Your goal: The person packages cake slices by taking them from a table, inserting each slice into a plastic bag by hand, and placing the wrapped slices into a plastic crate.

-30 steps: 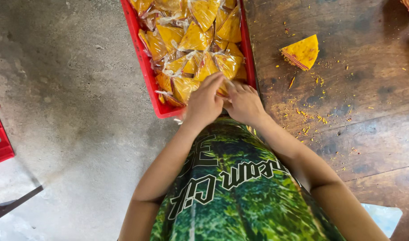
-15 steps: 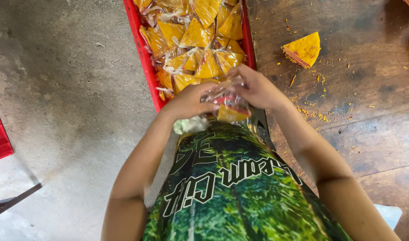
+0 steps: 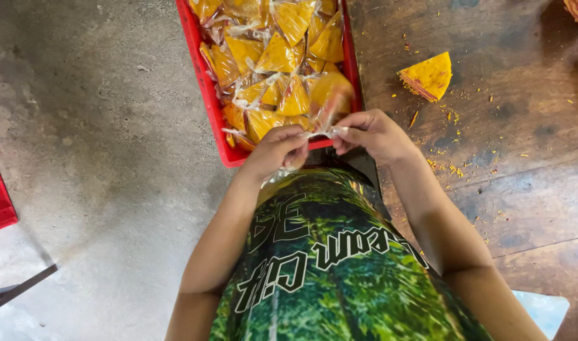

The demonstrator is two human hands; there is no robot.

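I'm pinching a bagged yellow wedge (image 3: 330,95) with left hand (image 3: 279,150) and right hand (image 3: 371,132) over the red crate's (image 3: 203,88) near rim, seemingly full of such bags; open floor (image 3: 87,139) lying at nine o'clock

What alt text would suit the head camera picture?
Two bare hands, left hand and right hand, pinch the neck of a clear bag holding a yellow wedge, over a red crate of similar bags. Another wedge lies on the wooden table.

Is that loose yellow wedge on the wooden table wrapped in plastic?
No, the yellow wedge lies bare on the wooden table, crumbs scattered around it.
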